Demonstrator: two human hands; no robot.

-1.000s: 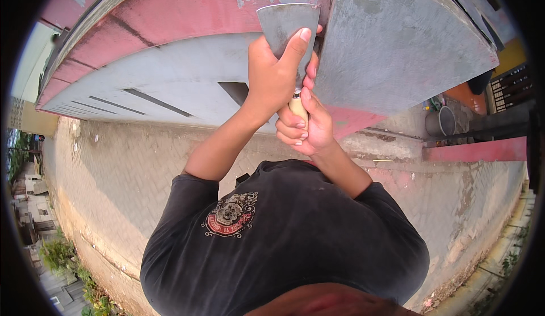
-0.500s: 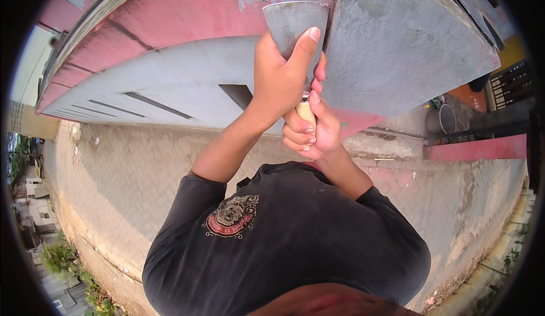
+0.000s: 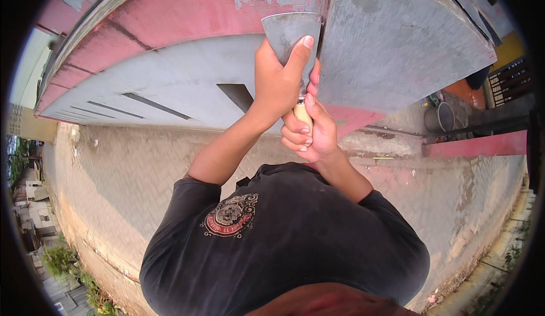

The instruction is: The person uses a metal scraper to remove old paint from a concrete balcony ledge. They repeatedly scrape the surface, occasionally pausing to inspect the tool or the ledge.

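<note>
A paint scraper (image 3: 290, 29) with a wide grey metal blade points away from me, its broad edge against the painted wall (image 3: 216, 18). My left hand (image 3: 276, 83) is closed around the blade, thumb laid along its face and fingers behind it. Just below, my right hand (image 3: 319, 130) grips the pale wooden handle (image 3: 301, 113). Red paint covers the wall left of the blade, with patchy grey where it has come off above. Right of a vertical corner line lies a mostly grey face (image 3: 397, 43).
Dark slots (image 3: 235, 96) cut through the grey lower band of the wall. A grey bucket (image 3: 440, 117) stands at the right near a low red ledge (image 3: 477, 144). Patterned paving (image 3: 130, 163) stretches below, and plants (image 3: 59, 256) grow at the far left.
Both hands and the scraper have moved a little down the wall toward me and slightly left. The grip is the same.
</note>
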